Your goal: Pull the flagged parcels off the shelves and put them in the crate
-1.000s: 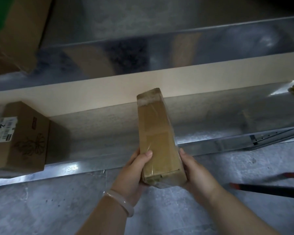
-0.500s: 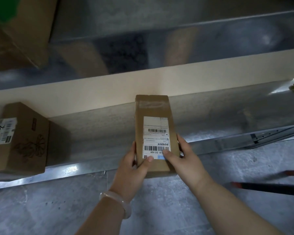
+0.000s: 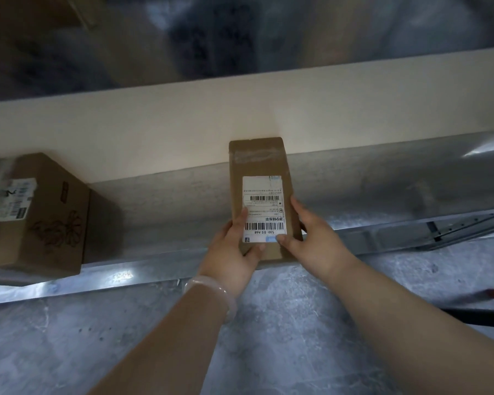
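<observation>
I am wearing one bangle [image 3: 215,292] on my left wrist, just behind my left hand [image 3: 231,252]: a smooth, rounded ring, pale pinkish-white, slightly translucent and catching a soft sheen. My right hand [image 3: 317,238] is showing bare, with short, plain thumbnails on both hands. My left forearm [image 3: 166,337] and right forearm [image 3: 411,323] are showing bare.

Likely warehouse: metal shelf [image 3: 166,220], labelled parcel [image 3: 258,163].
</observation>
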